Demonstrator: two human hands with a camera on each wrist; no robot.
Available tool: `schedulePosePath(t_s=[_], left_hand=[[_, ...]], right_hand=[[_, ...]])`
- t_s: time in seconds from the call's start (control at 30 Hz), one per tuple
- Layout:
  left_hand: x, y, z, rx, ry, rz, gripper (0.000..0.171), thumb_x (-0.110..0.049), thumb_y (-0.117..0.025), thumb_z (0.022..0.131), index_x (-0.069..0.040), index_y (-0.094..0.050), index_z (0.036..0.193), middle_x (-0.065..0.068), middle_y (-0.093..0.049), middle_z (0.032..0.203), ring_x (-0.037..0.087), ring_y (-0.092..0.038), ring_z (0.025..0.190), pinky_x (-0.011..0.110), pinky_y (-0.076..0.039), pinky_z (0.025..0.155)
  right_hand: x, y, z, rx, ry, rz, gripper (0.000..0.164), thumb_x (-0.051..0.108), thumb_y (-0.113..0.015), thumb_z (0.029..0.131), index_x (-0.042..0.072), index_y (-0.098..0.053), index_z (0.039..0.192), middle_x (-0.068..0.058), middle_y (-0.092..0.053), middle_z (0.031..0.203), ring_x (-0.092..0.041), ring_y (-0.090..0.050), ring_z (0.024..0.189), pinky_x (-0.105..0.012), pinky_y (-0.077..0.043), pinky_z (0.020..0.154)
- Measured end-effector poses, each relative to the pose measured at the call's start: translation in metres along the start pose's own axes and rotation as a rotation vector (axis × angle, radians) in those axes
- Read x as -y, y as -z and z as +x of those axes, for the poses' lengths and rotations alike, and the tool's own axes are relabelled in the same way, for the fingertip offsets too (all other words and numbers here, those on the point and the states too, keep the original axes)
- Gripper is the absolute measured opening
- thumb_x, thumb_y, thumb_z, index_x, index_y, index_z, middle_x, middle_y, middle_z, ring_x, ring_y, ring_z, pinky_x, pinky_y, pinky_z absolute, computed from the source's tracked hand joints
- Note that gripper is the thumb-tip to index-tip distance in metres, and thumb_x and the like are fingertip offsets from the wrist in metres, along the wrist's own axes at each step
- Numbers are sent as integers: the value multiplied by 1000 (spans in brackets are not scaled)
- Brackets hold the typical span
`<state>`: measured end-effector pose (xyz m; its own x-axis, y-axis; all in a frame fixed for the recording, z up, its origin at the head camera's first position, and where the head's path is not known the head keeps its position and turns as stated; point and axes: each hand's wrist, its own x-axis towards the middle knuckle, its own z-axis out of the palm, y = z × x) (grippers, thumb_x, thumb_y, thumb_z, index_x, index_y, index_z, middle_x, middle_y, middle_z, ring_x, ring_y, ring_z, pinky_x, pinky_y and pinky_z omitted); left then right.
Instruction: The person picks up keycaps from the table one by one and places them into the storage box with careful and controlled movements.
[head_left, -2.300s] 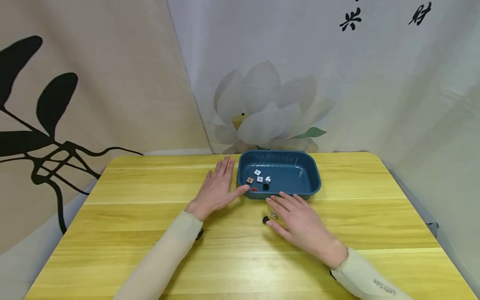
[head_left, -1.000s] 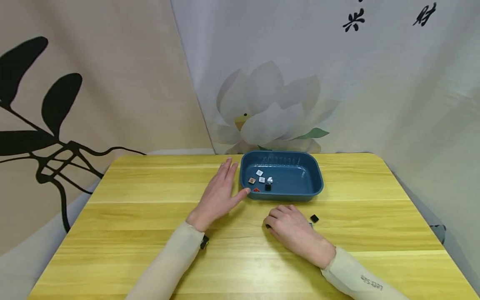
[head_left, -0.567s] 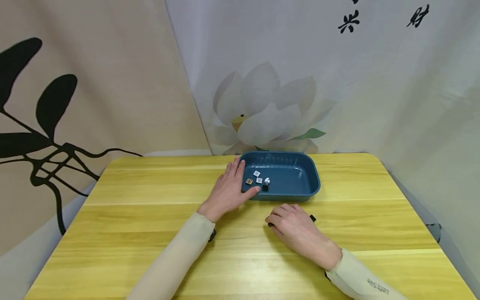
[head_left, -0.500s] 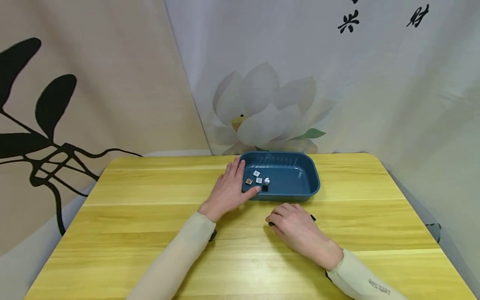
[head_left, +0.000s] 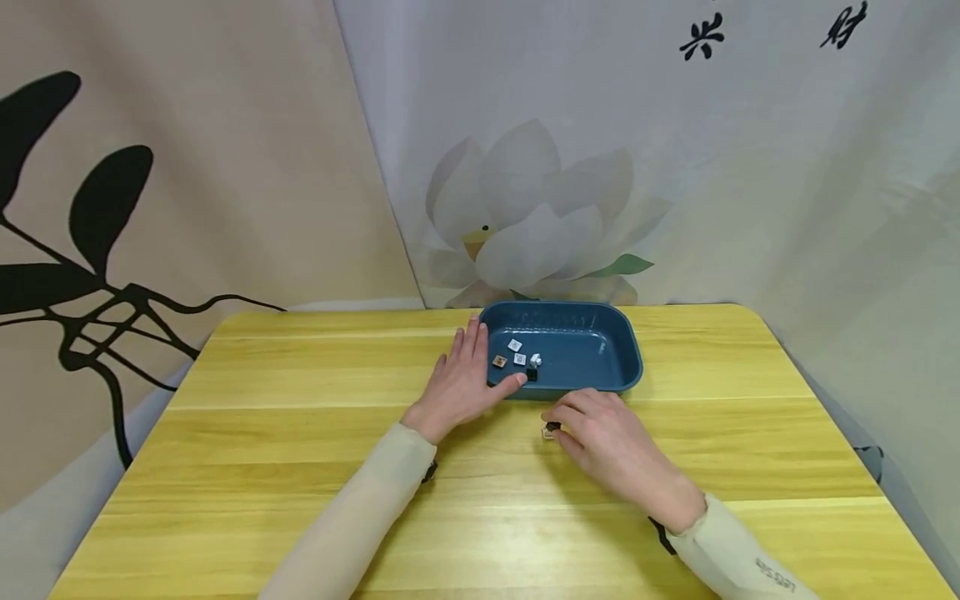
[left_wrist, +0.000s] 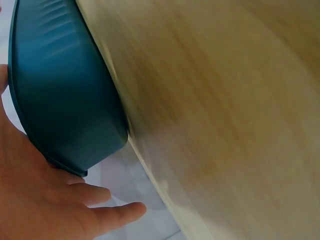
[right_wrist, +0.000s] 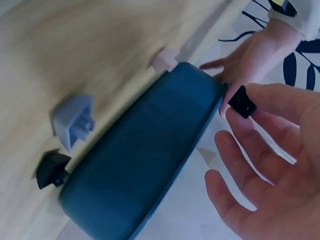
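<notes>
My right hand (head_left: 615, 446) pinches a black keycap (right_wrist: 242, 102) between thumb and forefinger, just in front of a blue tray (head_left: 592, 360). Its other fingers are slightly bent in the right wrist view. Below the held cap, a pale keycap (head_left: 548, 434) lies on the table. My left hand (head_left: 459, 385) rests along the tray's left end with fingers straight, its thumb reaching over the front rim. Inside the tray lie several keycaps: white ones, a brown keycap (head_left: 499, 361) and a black one (head_left: 532, 375). The right hand hides part of the table in the head view.
In the right wrist view, a grey-blue keycap (right_wrist: 74, 120), another black keycap (right_wrist: 52, 170) and a pinkish keycap (right_wrist: 165, 59) lie on the wooden table (head_left: 262, 467) beside the tray. A printed cloth (head_left: 262, 167) hangs behind the table's far edge.
My left hand has come from beside the tray onto its left end, covering the red keycap. The right hand picked up a black keycap and moved slightly toward the tray, uncovering the pale keycap.
</notes>
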<state>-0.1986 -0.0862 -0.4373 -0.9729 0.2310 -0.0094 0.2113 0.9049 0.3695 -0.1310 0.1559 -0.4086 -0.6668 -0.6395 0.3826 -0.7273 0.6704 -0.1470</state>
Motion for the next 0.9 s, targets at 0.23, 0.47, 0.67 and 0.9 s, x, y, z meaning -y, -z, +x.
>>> schedulePosePath(t_s=[0.23, 0.47, 0.67, 0.9], left_hand=[[0, 0, 0, 8, 1, -6, 113, -80, -45, 93, -2, -8, 165, 11, 4, 174, 37, -11, 158, 66, -27, 118], [0, 1, -1, 4, -5, 15, 113, -81, -44, 93, -1, -10, 165, 12, 3, 174, 37, -15, 157, 66, -30, 116], [-1, 3, 0, 20, 7, 25, 115, -83, -44, 92, -2, -8, 165, 12, 4, 174, 38, -15, 157, 66, -30, 116], [-3, 3, 1, 33, 22, 14, 122, -86, -47, 87, -2, -8, 166, 11, 3, 174, 37, -18, 157, 66, -30, 116]], right_hand=[[-7, 11, 8, -76, -29, 21, 26, 7, -88, 82, 10, -79, 106, -3, -73, 104, -25, -68, 100, -44, -58, 85], [-17, 12, 15, -137, -61, 69, 25, 4, -85, 84, 8, -79, 108, -6, -73, 103, -26, -69, 95, -42, -58, 80], [-27, 10, 21, -115, -128, 79, 22, 10, -82, 90, 8, -78, 112, -7, -72, 106, -25, -68, 92, -41, -57, 76], [-36, 4, 29, -68, -245, 123, 23, 14, -76, 96, 6, -77, 117, -7, -70, 111, -24, -66, 96, -39, -56, 76]])
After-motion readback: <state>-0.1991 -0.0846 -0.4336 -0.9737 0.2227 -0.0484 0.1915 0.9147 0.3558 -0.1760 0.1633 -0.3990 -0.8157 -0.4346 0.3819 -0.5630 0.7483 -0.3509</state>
